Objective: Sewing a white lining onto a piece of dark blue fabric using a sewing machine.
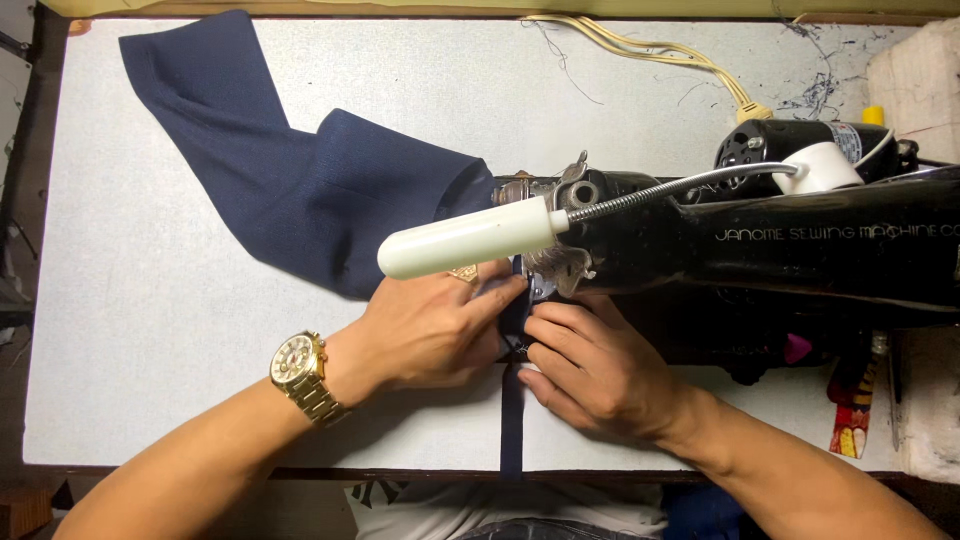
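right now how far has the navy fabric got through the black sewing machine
Done: much of the dark navy woven fabric lies spread on the white tabletop behind the black sewing machine. In hand: the left hand and right hand press a narrow navy strip flat at the needle. Left: the strip's part running back over the table's near edge.

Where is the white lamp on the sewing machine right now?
In the head view, the white lamp juts leftward from the black sewing machine on a flexible metal neck, just above the left hand and over the navy fabric.
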